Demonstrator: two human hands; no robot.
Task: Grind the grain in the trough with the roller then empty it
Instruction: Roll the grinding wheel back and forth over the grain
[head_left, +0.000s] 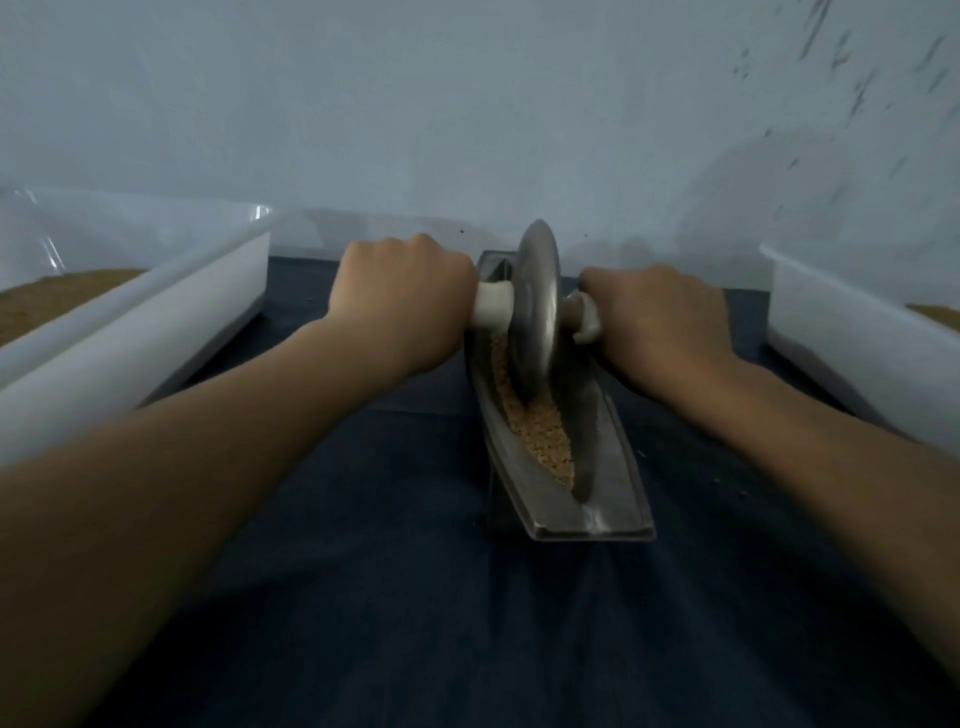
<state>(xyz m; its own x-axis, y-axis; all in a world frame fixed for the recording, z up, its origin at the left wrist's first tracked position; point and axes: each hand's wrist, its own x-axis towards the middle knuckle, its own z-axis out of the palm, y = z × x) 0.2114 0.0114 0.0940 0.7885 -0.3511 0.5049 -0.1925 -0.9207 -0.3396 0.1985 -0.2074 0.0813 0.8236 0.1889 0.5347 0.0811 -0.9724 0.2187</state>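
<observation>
Grey metal boat-shaped trough (618, 467) lies lengthways on the dark blue cloth (389, 545) that covers the table, one end near the person and the other towards the far white wall (467, 104). Tan crushed grain (543, 434) lies in a narrow strip along the bottom of its groove, running from under the roller towards the near end. The grey metal disc roller (537, 301) stands upright on its edge in the far half of the trough, its rim down in the groove and touching the grain, with a white handle sticking out to each side. The left hand (405, 301) grips the left handle, its fingers wrapped tightly round it and its knuckles up. The right hand (660, 322) grips the right handle in the same way, fingers clamped round it just beside the disc. Both forearms reach in from the near edge. A white plastic tub (130, 332) stands at the left of the cloth, well apart from the trough, with brown material (67, 291) inside. A second white plastic tub (857, 353) stands at the right, with a little brown showing inside.
</observation>
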